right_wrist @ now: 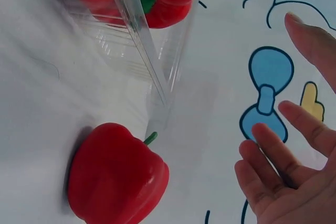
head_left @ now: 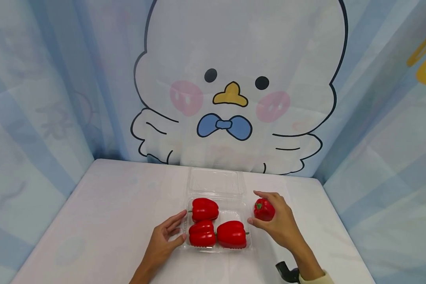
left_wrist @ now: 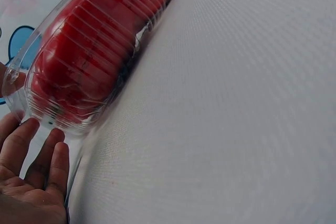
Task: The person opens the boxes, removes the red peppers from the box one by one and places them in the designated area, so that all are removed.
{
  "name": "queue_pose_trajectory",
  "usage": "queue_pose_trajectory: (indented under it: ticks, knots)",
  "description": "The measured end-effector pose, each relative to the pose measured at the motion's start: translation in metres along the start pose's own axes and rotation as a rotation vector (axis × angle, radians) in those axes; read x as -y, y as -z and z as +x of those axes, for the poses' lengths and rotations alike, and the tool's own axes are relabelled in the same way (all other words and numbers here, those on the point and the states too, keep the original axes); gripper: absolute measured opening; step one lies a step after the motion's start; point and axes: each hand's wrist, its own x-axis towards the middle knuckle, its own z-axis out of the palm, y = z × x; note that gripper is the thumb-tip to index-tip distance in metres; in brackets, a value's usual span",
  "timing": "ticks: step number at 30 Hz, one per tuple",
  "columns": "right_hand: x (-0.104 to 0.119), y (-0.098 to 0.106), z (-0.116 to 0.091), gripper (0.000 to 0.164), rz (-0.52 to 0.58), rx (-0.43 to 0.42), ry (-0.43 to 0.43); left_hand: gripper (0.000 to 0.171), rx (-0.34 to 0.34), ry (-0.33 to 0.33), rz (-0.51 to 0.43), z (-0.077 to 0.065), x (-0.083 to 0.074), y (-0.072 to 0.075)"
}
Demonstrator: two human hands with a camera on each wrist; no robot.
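Three red peppers in a clear container, a fourth pepper beside it on the bench.
Reckoned from the container's middle, the three sit at ten, eight and four o'clock; its clear lid lies folded back at twelve. The left hand touches the rim near nine, and the right hand, thumb and fingers spread, arches around the fourth pepper between two and three. A cartoon bird covers the cloth beyond, at twelve.

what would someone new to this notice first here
A large white cartoon bird on the pale blue fabric backdrop likely draws the eye first. Below it, three glossy red bell peppers sit in a clear plastic box; a fourth rests outside it, near the right hand.
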Motion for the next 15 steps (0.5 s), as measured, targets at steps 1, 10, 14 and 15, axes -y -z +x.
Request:
queue_pose_trajectory:
  ticks: [1,10,14,15]
  knots:
    - [0.001,-0.001,-0.001,0.088,0.003,0.000,0.000,0.063,0.001,-0.002,0.002,0.000,0.000,0.000]
    - [0.008,-0.013,-0.013,0.084,0.024,0.034,-0.014,0.063,-0.019,0.019,0.018,-0.001,-0.002,-0.002]
    - [0.011,-0.020,-0.017,0.083,0.052,0.052,-0.042,0.063,-0.017,0.021,0.018,-0.001,-0.002,-0.002]
    - [0.012,-0.022,-0.018,0.083,0.060,0.057,-0.046,0.063,-0.017,0.020,0.018,-0.001,-0.002,-0.002]
